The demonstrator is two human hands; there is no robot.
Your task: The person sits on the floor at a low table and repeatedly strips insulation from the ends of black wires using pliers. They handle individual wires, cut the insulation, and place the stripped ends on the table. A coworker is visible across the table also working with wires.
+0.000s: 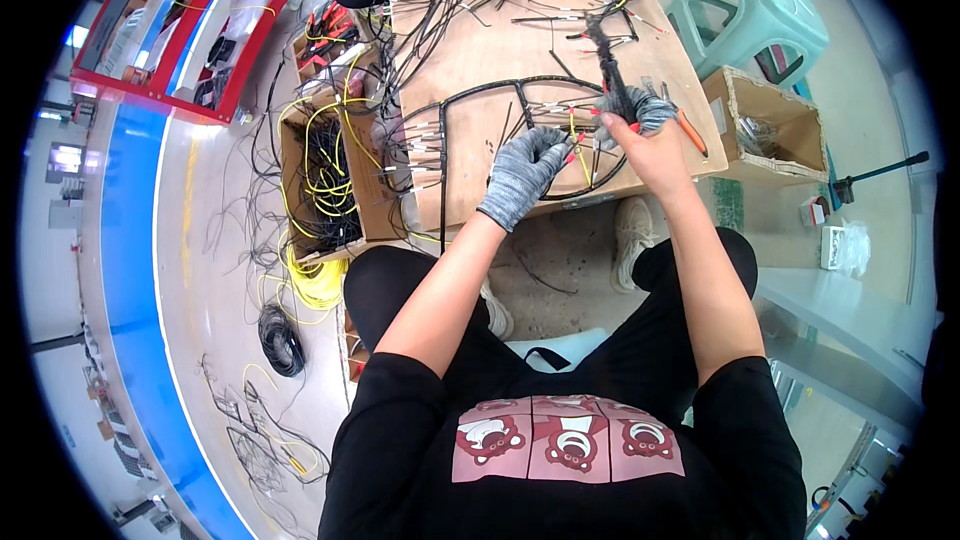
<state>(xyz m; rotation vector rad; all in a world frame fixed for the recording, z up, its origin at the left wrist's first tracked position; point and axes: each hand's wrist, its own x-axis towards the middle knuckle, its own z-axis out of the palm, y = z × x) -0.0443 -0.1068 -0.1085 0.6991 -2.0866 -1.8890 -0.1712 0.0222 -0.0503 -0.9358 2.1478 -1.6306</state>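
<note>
My left hand (pixel 525 175), in a grey knit glove, pinches a thin wire with a red tip (pixel 572 154) over the near right part of the board. My right hand (pixel 648 132) wears a partial grey glove that leaves the thumb bare. Its fingers are closed round a bundle of thin black strands (pixel 607 55) that points away from me; whether these are wires or cable ties is unclear. A yellow wire (pixel 586 172) hangs between the hands. Beside the right hand lies an orange-handled tool (pixel 692 134), its head partly hidden. A black-wrapped wire harness (pixel 470 92) lies on the wooden board (pixel 480 45).
Left of the board stand cardboard boxes (pixel 375 190) of black and yellow wire, with a yellow coil (pixel 315 283) and black coil (pixel 281 340) on the floor. A red rack (pixel 235 40) is far left. On the right are a pale green stool (pixel 750 5) and an open carton (pixel 775 130).
</note>
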